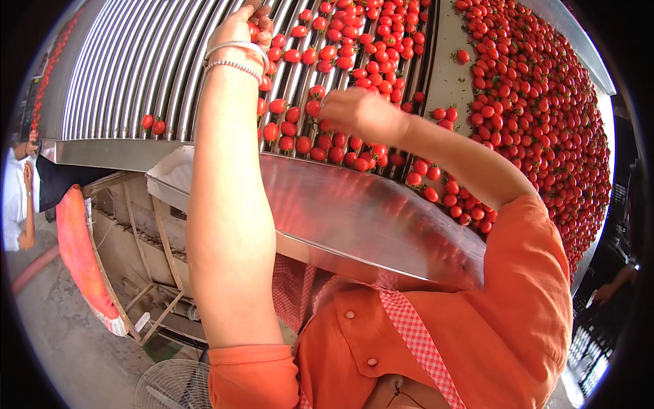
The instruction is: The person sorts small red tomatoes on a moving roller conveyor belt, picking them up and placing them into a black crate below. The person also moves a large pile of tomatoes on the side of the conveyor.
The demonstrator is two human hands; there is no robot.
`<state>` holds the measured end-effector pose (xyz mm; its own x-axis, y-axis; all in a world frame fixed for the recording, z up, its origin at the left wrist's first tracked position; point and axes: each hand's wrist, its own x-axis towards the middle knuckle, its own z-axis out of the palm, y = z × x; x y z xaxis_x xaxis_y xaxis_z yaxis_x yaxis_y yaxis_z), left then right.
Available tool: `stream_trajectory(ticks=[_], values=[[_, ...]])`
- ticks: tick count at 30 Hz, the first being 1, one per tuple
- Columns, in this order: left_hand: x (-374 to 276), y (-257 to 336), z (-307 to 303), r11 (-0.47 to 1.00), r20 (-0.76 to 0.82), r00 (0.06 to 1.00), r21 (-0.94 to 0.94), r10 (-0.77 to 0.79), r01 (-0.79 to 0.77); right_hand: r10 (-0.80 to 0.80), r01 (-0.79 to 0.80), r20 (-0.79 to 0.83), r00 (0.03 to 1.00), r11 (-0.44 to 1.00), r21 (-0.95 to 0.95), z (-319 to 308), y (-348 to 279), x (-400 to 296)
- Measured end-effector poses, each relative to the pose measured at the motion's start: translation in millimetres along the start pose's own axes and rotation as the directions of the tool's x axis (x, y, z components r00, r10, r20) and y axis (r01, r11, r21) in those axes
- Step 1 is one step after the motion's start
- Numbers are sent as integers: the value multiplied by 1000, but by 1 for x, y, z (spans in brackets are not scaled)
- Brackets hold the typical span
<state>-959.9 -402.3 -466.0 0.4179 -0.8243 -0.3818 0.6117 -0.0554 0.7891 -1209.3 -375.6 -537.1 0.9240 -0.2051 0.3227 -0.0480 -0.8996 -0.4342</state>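
Over the far part of the metal roller conveyor (138,71), my left hand (239,26) is curled, and red shows inside its bent fingers where a cherry tomato (253,31) sits against the palm. Two bracelets circle that wrist. My right hand (364,115), blurred by motion, is bent low over loose cherry tomatoes (303,144) on the rollers. Its fingertips are beside a tomato (313,108); whether they grip anything cannot be made out. Several tomatoes keep green stems. My left forearm hides some of the rollers.
A large heap of cherry tomatoes (541,112) covers the feed surface on the right. A smooth metal ledge (357,209) runs between me and the rollers. At left are a padded orange seat (84,250), a fan (171,386) and another person in a white top (18,197).
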Motion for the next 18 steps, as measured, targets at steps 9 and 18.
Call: stream_trajectory(ticks=[9,18], values=[[-27,-3,23,998,-31,1000,66,3,-1,110,-112,336,935,994,-14,4,-18,-22],[-43,-4,24,937,161,942,246,-293,249,501,-281,-343,794,804,523,-77,-13,70]])
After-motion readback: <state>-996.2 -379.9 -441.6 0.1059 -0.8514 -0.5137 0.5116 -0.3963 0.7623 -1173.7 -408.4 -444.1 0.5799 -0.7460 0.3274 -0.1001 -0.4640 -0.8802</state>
